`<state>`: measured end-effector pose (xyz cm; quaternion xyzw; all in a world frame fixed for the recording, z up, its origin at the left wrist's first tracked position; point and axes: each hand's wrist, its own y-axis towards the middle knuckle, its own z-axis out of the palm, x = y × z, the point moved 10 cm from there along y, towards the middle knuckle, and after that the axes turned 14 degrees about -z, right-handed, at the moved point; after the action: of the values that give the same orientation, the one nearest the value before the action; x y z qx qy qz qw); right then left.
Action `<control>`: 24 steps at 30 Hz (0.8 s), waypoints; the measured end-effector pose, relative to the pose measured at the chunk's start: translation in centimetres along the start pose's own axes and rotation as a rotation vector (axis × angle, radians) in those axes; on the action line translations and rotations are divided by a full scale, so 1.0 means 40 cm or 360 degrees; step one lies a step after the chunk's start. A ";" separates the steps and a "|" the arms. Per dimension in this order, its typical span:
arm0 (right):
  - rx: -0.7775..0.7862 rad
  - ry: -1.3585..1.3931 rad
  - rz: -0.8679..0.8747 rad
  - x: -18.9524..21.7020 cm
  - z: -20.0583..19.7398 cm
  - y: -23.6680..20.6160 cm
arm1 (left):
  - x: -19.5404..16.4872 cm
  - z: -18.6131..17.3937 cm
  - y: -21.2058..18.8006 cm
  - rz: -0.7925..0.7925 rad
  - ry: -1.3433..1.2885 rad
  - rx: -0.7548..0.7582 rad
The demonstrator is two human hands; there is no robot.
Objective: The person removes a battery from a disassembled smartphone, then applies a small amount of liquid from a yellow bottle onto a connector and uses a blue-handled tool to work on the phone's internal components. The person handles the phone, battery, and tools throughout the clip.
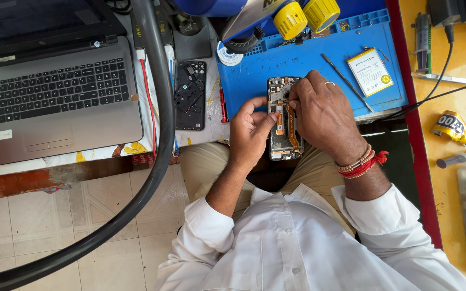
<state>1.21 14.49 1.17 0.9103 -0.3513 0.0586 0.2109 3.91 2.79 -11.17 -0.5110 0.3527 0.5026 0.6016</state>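
Observation:
An opened smartphone (283, 141) with its back off lies between my hands, half on the blue work mat (308, 70), showing its board and an orange flex cable. My left hand (250, 132) grips the phone's left edge, thumb on the inside. My right hand (323, 116), with a ring and red thread bracelets, rests over the phone's upper right and pinches at the parts near the top. What its fingertips hold is hidden.
A phone battery (371, 71) and a thin metal tool (346, 82) lie on the mat. A black phone back cover (190, 95) sits left of it, beside a grey laptop (60, 97). A thick black hose (157, 134) curves past. Tools lie on the yellow shelf (449, 161).

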 end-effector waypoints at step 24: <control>-0.0365 0.0106 -0.0301 -0.011 -0.090 -0.057 | -0.015 0.064 0.009 0.0033 -0.0283 0.0018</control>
<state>2.53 17.79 3.53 0.9068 -0.2613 0.0280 0.3297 3.20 5.11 -10.13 -0.4573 0.3061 0.5500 0.6283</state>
